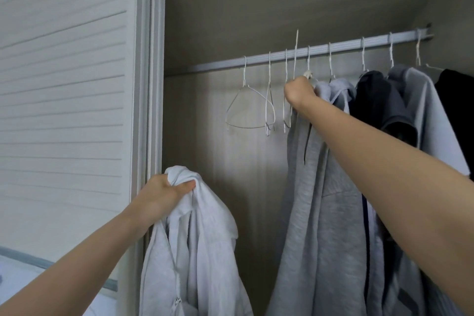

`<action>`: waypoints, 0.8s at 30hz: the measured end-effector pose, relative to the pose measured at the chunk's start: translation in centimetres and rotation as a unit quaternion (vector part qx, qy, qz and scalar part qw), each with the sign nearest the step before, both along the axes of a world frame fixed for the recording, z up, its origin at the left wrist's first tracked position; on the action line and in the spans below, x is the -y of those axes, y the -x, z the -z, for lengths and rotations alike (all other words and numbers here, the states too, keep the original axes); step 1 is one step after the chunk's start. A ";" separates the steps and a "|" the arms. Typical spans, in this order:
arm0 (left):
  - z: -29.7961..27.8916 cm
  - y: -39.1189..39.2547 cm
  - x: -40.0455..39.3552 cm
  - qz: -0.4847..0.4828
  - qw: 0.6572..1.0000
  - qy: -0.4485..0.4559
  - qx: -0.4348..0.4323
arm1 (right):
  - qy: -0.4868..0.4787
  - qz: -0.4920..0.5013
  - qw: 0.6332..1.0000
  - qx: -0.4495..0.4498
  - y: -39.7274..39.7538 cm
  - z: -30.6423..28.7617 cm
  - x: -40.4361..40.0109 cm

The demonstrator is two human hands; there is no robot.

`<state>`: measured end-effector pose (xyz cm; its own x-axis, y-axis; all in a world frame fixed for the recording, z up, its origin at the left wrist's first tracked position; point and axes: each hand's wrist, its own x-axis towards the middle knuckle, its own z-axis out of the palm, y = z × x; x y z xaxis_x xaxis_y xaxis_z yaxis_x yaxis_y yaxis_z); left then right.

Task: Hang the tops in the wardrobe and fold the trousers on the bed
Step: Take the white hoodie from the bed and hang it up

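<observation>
Left hand (164, 194): at seven o'clock, I have it bunched round the collar of a pale hoodie (195, 251), held up off the floor ready for hanging.
Right hand (298, 91): near centre, fist curled round what looks like a wire hanger (295, 59), its hook tip above the rail (282, 55), probably lifting it free.
Wardrobe: grey hoodie (315, 200) and dark tops (379, 100) hang toward three o'clock.
Spare hangers (246, 105): empty, at eleven o'clock of my right fist.

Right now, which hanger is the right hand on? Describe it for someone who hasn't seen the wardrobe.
Follow the wardrobe rail to the empty wire hangers on its left stretch. The right hand grips the held hanger beside the grey hoodie; unlike its neighbours, its hook stands above the rail.
</observation>
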<state>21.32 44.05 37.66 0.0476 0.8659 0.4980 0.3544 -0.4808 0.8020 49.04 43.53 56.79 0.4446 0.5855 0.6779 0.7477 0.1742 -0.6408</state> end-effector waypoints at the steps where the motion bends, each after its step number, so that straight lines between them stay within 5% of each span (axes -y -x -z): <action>1: 0.2 -0.1 0.1 -0.001 1.000 -0.001 -0.010 | -0.012 -0.015 1.000 -0.006 0.1 0.2 0.2; 10: 1.5 -1.9 0.9 -0.023 0.998 0.029 -0.055 | -0.081 -0.124 0.983 -0.112 2.6 6.7 6.8; 18: 3.5 -2.5 2.2 -0.067 0.992 0.067 -0.080 | 0.016 -0.251 0.951 -0.181 4.7 16.6 19.4; 24: 5.4 -3.1 2.9 -0.083 0.991 0.072 -0.074 | 0.186 -0.390 0.846 -0.312 2.0 21.5 24.6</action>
